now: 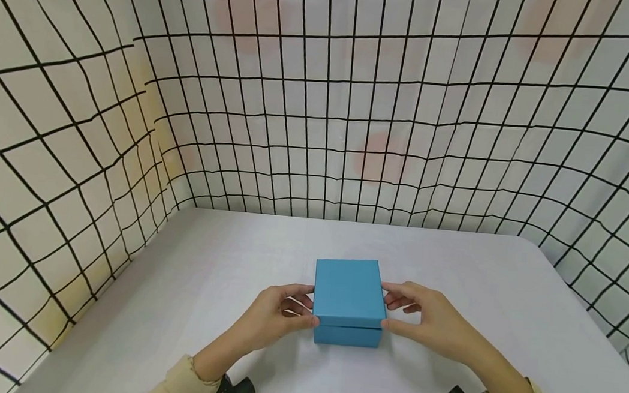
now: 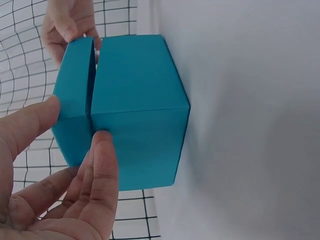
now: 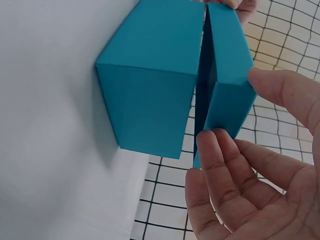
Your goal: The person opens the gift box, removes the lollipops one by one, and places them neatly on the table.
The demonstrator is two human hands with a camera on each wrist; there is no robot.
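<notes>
A blue cardboard box (image 1: 346, 337) stands on the table, its matching lid (image 1: 348, 290) tilted slightly over its top. My left hand (image 1: 273, 317) holds the lid from the left side, thumb at the front corner. One left fingertip touches the box wall just below the seam in the left wrist view. On the opposite side, my right hand (image 1: 430, 321) grips the lid, thumb on its front edge and fingers along its side. A dark gap parts the lid from the box base (image 3: 145, 110), wider on the right side. The inside of the box is hidden.
The white table (image 1: 225, 245) spreads around the box. Black grid netting (image 1: 327, 117) hangs over pale walls at the back and both sides. Below the sleeves, dark wrist-camera mounts (image 1: 236, 391) show at both wrists.
</notes>
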